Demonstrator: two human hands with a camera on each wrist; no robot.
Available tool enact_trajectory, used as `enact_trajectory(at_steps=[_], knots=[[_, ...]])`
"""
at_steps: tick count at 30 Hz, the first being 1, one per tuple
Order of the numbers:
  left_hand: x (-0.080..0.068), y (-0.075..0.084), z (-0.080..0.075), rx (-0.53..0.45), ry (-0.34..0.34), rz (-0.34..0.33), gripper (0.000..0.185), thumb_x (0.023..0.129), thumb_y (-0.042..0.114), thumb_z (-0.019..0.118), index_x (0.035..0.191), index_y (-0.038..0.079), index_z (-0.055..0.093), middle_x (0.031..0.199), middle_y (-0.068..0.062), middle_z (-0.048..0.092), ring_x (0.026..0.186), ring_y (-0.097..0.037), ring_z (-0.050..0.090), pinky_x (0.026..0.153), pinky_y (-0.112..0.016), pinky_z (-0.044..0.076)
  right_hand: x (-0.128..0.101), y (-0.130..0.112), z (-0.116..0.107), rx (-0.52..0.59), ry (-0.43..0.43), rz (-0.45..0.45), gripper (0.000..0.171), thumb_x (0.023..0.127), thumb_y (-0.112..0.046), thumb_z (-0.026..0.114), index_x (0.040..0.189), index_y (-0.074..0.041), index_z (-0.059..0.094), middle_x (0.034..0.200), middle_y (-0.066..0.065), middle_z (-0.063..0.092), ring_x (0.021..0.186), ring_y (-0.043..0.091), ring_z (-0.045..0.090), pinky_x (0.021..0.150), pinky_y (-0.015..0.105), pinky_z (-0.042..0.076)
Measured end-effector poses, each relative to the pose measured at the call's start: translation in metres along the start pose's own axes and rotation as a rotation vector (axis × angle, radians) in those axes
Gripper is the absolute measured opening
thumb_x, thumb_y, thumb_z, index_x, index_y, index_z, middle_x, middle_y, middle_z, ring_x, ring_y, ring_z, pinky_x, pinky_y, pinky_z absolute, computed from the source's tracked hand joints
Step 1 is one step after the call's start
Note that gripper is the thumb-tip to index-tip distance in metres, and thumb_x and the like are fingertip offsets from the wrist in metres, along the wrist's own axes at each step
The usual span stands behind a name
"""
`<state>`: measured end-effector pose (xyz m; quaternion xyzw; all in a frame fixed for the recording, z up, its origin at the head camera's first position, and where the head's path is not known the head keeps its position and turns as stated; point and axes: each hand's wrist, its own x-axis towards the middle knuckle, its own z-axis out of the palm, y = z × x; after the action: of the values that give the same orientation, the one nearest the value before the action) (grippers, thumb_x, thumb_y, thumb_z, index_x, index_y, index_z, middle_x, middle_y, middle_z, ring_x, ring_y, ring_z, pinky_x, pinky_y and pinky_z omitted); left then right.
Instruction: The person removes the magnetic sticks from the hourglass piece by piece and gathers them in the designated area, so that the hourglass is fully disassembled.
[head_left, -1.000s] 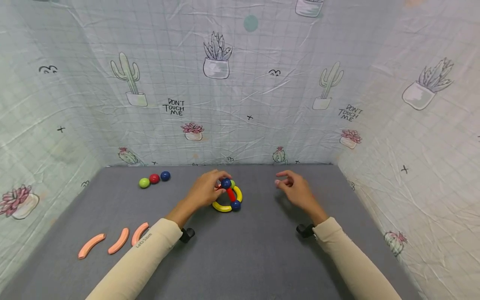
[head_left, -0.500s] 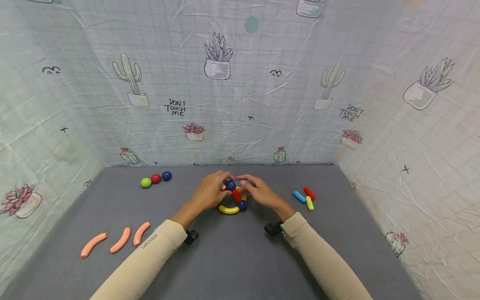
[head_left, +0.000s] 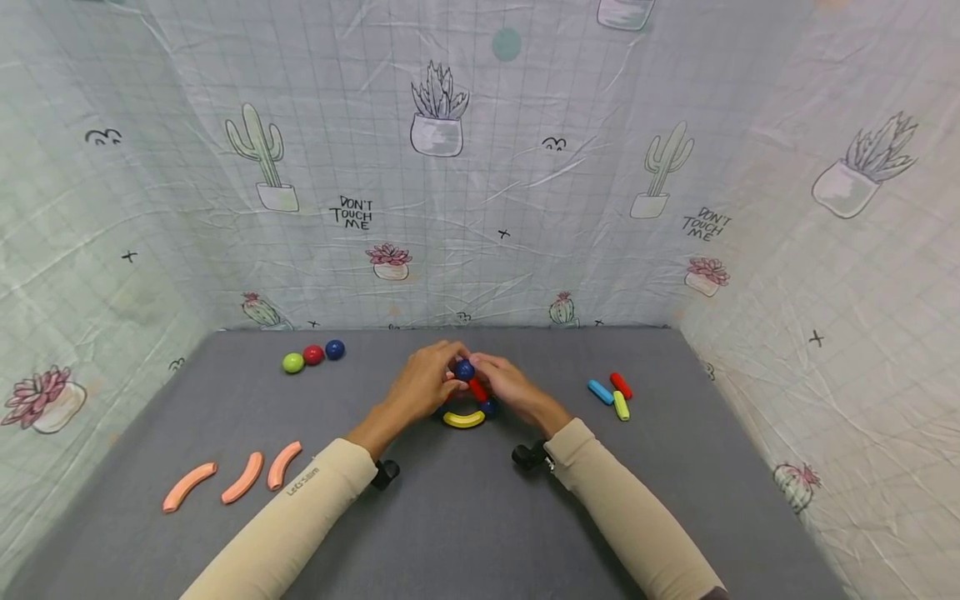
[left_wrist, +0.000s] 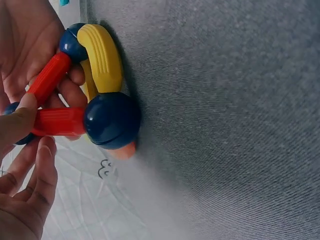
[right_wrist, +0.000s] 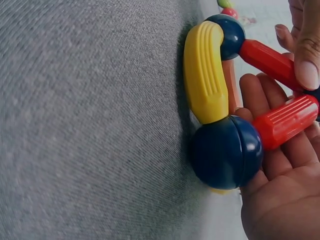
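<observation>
Between my hands stands a toy frame of magnetic balls and rods on the grey table. Its base has a curved yellow rod (head_left: 463, 420) and a blue ball (left_wrist: 112, 120) at each end of it. Two straight red rods (right_wrist: 285, 122) slope up from these balls to another blue ball (head_left: 464, 370) at the top. My left hand (head_left: 423, 375) pinches the frame near this peak, its thumb on a red rod. My right hand (head_left: 517, 392) wraps the right side, fingers bent behind the red rods. A coral rod (left_wrist: 125, 151) shows low at the back, mostly hidden.
At the back left sit a green ball (head_left: 293, 362), a red ball (head_left: 312, 355) and a blue ball (head_left: 335, 349). Curved coral rods (head_left: 243, 477) lie front left. Short blue (head_left: 600, 392), red (head_left: 620, 385) and yellow-green (head_left: 621, 406) rods lie right. A printed cloth (head_left: 480, 167) surrounds the table.
My right hand has moved left from over the short rods, uncovering them, and now closes on the frame. My left hand keeps its grip and has shifted slightly right with the frame.
</observation>
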<state>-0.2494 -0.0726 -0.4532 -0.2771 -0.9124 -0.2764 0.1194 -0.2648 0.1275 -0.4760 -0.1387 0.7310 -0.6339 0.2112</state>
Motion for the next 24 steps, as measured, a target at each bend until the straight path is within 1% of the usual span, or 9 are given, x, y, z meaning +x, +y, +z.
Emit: enact_trajectory(at_steps=[2, 4, 8, 10, 13, 15, 17, 19, 24], knots=[[0.0001, -0.0008, 0.0007, -0.003, 0.009, -0.001, 0.038, 0.087, 0.017, 0.089, 0.120, 0.014, 0.071, 0.106, -0.007, 0.073, 0.093, -0.027, 0.071, 0.082, -0.046, 0.058, 0.0005, -0.0010, 0.0001, 0.013, -0.013, -0.012, 0.049, 0.116, -0.036, 0.038, 0.151, -0.005, 0.055, 0.140, 0.018, 0.070, 0.114, 0.016, 0.070, 0.105, 0.038, 0.055], [0.0001, -0.0014, 0.0014, -0.006, 0.015, -0.004, 0.038, 0.087, 0.019, 0.089, 0.120, 0.014, 0.071, 0.105, -0.007, 0.073, 0.093, -0.026, 0.072, 0.082, -0.046, 0.059, 0.0008, -0.0014, 0.0003, 0.026, -0.009, -0.011, 0.048, 0.116, -0.035, 0.039, 0.150, -0.005, 0.056, 0.139, 0.018, 0.070, 0.113, 0.014, 0.070, 0.104, 0.037, 0.055], [-0.0004, -0.0019, 0.0028, -0.013, 0.032, 0.001, 0.039, 0.086, 0.022, 0.090, 0.118, 0.014, 0.070, 0.103, -0.006, 0.073, 0.093, -0.027, 0.073, 0.081, -0.045, 0.059, 0.0003, -0.0015, 0.0004, 0.025, 0.009, -0.008, 0.047, 0.116, -0.034, 0.040, 0.149, -0.005, 0.058, 0.137, 0.016, 0.071, 0.112, 0.013, 0.070, 0.104, 0.036, 0.054], [-0.0006, -0.0023, 0.0038, -0.017, 0.038, 0.005, 0.039, 0.085, 0.022, 0.090, 0.118, 0.015, 0.070, 0.103, -0.006, 0.073, 0.093, -0.029, 0.074, 0.079, -0.045, 0.059, -0.0002, -0.0012, 0.0005, 0.022, 0.014, -0.010, 0.046, 0.117, -0.034, 0.039, 0.147, -0.006, 0.059, 0.134, 0.013, 0.072, 0.111, 0.014, 0.069, 0.102, 0.034, 0.054], [-0.0010, -0.0023, 0.0049, -0.028, 0.045, 0.011, 0.040, 0.084, 0.021, 0.091, 0.117, 0.015, 0.069, 0.103, -0.006, 0.073, 0.092, -0.029, 0.074, 0.077, -0.045, 0.058, -0.0005, 0.0004, 0.0003, 0.009, 0.019, -0.023, 0.044, 0.117, -0.033, 0.038, 0.139, -0.005, 0.063, 0.119, 0.007, 0.072, 0.103, 0.014, 0.066, 0.095, 0.031, 0.053], [-0.0012, -0.0021, 0.0053, -0.035, 0.049, 0.013, 0.040, 0.084, 0.021, 0.091, 0.116, 0.016, 0.068, 0.103, -0.006, 0.074, 0.091, -0.030, 0.074, 0.077, -0.044, 0.058, 0.0001, 0.0021, 0.0000, 0.000, 0.022, -0.036, 0.042, 0.117, -0.032, 0.037, 0.132, -0.004, 0.065, 0.107, 0.003, 0.068, 0.096, 0.014, 0.062, 0.089, 0.030, 0.051], [-0.0016, -0.0019, 0.0054, -0.043, 0.050, 0.015, 0.040, 0.084, 0.020, 0.091, 0.115, 0.016, 0.067, 0.102, -0.006, 0.074, 0.091, -0.030, 0.074, 0.076, -0.044, 0.058, 0.0007, 0.0035, 0.0000, -0.002, 0.020, -0.042, 0.041, 0.117, -0.033, 0.037, 0.126, -0.005, 0.066, 0.100, 0.001, 0.064, 0.092, 0.015, 0.059, 0.085, 0.029, 0.050], [-0.0019, -0.0018, 0.0055, -0.046, 0.051, 0.015, 0.040, 0.084, 0.020, 0.091, 0.115, 0.016, 0.067, 0.102, -0.006, 0.074, 0.090, -0.029, 0.074, 0.076, -0.044, 0.058, 0.0012, 0.0045, 0.0002, -0.003, 0.019, -0.046, 0.041, 0.117, -0.033, 0.037, 0.123, -0.005, 0.067, 0.098, 0.000, 0.063, 0.090, 0.015, 0.059, 0.083, 0.028, 0.050], [-0.0027, -0.0029, 0.0069, -0.037, 0.064, 0.020, 0.040, 0.083, 0.020, 0.091, 0.114, 0.016, 0.066, 0.100, -0.005, 0.074, 0.087, -0.028, 0.073, 0.074, -0.043, 0.057, 0.0021, 0.0046, 0.0017, 0.013, 0.021, -0.036, 0.041, 0.117, -0.033, 0.039, 0.126, -0.004, 0.067, 0.107, 0.001, 0.070, 0.096, 0.014, 0.065, 0.087, 0.028, 0.053]])
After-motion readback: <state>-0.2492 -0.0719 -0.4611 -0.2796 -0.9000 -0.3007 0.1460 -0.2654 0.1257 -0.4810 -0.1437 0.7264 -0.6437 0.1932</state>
